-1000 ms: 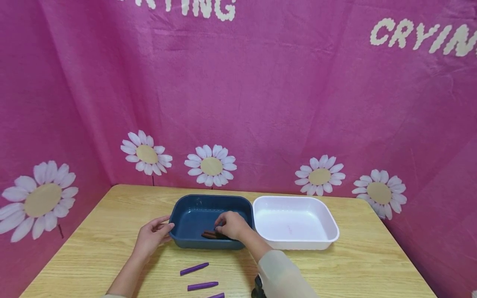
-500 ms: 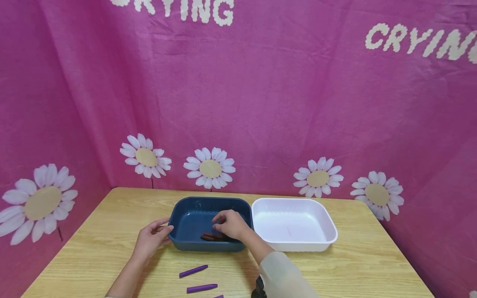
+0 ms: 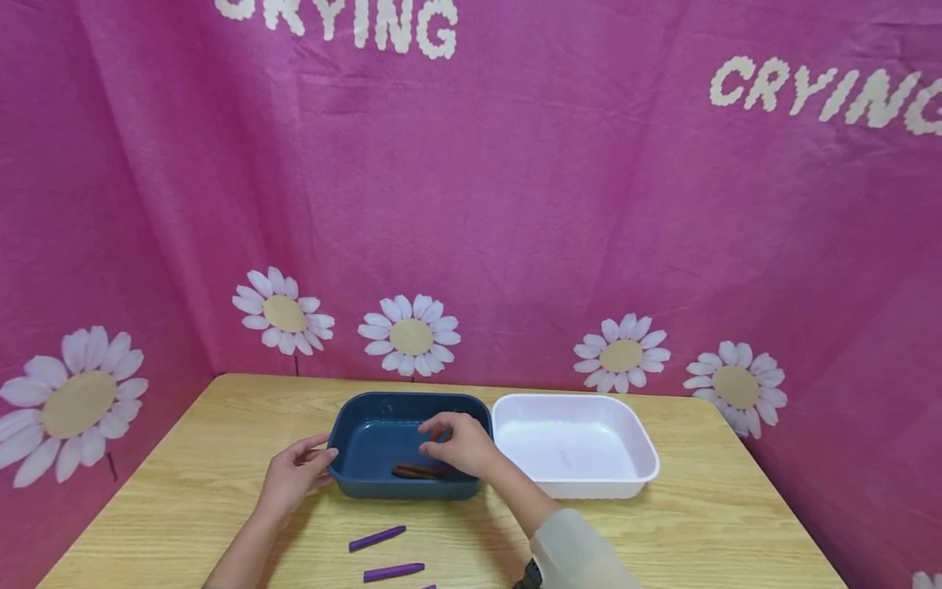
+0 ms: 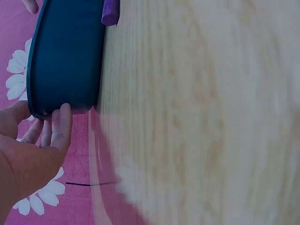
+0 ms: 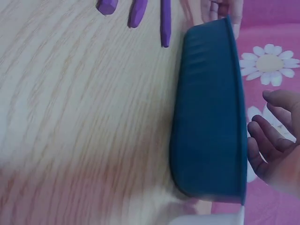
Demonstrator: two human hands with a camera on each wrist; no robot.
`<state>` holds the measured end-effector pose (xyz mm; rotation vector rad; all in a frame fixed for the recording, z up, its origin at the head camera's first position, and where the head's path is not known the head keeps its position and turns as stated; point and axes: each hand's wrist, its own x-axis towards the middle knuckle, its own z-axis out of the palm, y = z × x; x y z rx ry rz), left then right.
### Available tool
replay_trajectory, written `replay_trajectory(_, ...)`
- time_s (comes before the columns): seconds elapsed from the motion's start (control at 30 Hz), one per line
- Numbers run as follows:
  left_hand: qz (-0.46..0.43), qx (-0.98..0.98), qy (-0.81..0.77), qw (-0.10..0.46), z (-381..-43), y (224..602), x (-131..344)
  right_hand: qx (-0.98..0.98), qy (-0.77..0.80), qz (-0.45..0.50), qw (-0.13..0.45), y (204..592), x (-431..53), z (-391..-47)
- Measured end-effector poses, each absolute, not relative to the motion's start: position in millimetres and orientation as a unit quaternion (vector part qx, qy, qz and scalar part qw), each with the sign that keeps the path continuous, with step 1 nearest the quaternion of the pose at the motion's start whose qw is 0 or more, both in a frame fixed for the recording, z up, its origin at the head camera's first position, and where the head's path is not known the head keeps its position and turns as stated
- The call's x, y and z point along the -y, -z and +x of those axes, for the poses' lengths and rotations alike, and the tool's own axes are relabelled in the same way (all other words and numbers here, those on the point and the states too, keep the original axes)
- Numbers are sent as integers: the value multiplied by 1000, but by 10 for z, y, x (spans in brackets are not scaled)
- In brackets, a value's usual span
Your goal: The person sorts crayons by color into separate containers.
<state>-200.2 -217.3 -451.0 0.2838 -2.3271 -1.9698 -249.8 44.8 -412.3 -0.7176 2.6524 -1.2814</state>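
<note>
In the head view, my left hand (image 3: 294, 474) grips the left end of a dark blue rectangular tray (image 3: 405, 488), thumb at the rim. The left wrist view shows its fingers (image 4: 61, 124) against the tray's outer end wall. My right hand (image 3: 464, 446) hovers over the right part of the tray, fingers loosely bent. Nothing shows between the parted fingers (image 5: 265, 136) in the right wrist view. Dark brown sticks (image 3: 415, 471) lie on the tray floor near its front wall, below the right hand.
A white tray (image 3: 581, 488) stands right beside the blue one. In front, several purple crayons lie on the wooden table: one (image 3: 377, 538) nearest the blue tray, another (image 3: 393, 572) closer. Behind hangs a pink curtain (image 3: 500, 245) with daisies.
My right hand has lifted off the brown sticks and shifted slightly right, its fingers spreading and leaving more of the sticks in sight. The left hand stays at the blue tray's end.
</note>
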Motion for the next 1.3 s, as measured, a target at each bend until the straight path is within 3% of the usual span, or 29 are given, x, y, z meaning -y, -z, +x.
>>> replay_trajectory(0.93, 89, 754, 650, 36, -2000, 4527, 2163, -864, 460, -199, -52, 3926, -1295, -2428)
replay_trajectory(1.3, 97, 757, 646, 28, -2000, 4526, 2185, -877, 454, -148, -61, 3885, -1718, -2415)
